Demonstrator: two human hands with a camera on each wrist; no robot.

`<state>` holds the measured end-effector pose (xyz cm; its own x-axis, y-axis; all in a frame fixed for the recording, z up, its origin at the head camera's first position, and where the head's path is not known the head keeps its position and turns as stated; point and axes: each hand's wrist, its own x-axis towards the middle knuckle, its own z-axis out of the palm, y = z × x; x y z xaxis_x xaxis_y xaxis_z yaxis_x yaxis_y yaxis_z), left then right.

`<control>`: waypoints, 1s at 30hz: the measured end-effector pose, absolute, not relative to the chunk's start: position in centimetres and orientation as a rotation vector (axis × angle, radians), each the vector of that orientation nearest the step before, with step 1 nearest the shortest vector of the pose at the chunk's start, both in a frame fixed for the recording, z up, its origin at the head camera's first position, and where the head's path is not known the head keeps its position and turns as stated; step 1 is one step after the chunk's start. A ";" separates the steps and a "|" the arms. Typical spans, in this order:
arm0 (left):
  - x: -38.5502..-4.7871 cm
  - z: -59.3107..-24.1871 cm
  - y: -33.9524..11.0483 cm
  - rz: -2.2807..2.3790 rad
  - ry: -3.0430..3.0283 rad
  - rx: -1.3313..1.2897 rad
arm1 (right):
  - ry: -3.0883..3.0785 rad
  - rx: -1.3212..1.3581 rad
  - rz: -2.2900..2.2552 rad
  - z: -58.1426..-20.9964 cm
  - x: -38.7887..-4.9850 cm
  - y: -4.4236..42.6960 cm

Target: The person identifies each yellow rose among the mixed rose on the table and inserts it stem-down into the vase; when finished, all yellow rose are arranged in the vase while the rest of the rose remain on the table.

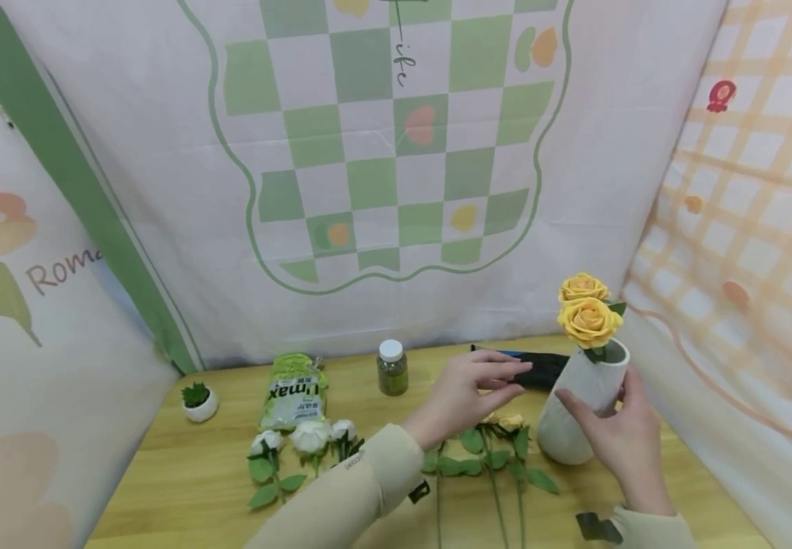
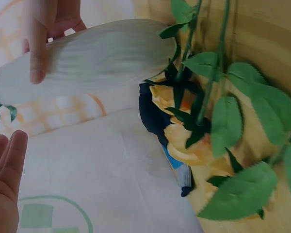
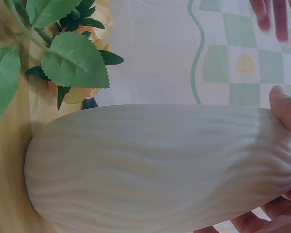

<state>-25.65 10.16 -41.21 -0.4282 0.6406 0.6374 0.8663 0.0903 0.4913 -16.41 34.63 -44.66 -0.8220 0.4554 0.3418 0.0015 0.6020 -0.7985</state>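
Observation:
In the head view a white ribbed vase (image 1: 583, 396) stands at the table's right side, two yellow roses (image 1: 589, 322) in its mouth. My right hand (image 1: 625, 438) grips the vase near its upper part, thumb on the near side and fingers around the far side. To the left of the vase, my left hand (image 1: 474, 393) hovers with extended fingers and holds nothing. Below it lie several yellow roses (image 1: 511, 422) with long green stems and leaves. In the right wrist view the vase (image 3: 150, 165) fills the lower half, its base at the tabletop.
White roses (image 1: 311, 437) lie left of centre, in front of a green packet (image 1: 294, 393). A white-capped jar (image 1: 392, 370) stands toward the back. Far left sits a small potted succulent (image 1: 199, 402). A black object (image 1: 540, 370) lies behind the vase, near the cloth backdrop (image 1: 396, 305).

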 end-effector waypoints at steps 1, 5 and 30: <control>-25.6 -41.4 9.7 -1.298 -2.108 -1.501 | -2.312 -0.364 1.147 -44.6 -16.4 34.6; -25.1 -42.1 7.8 -1.389 -2.125 -1.461 | -2.335 -0.387 1.154 -44.5 -16.5 34.7; -22.3 -49.8 -0.1 -1.282 -2.587 -1.281 | -2.340 -0.400 1.173 -44.4 -16.6 34.8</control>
<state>-22.26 -0.07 -49.81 -0.6709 0.6713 0.3152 0.6575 0.3418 0.6715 -16.60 34.76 -44.43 -0.8377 0.4608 0.2932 0.0409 0.5882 -0.8077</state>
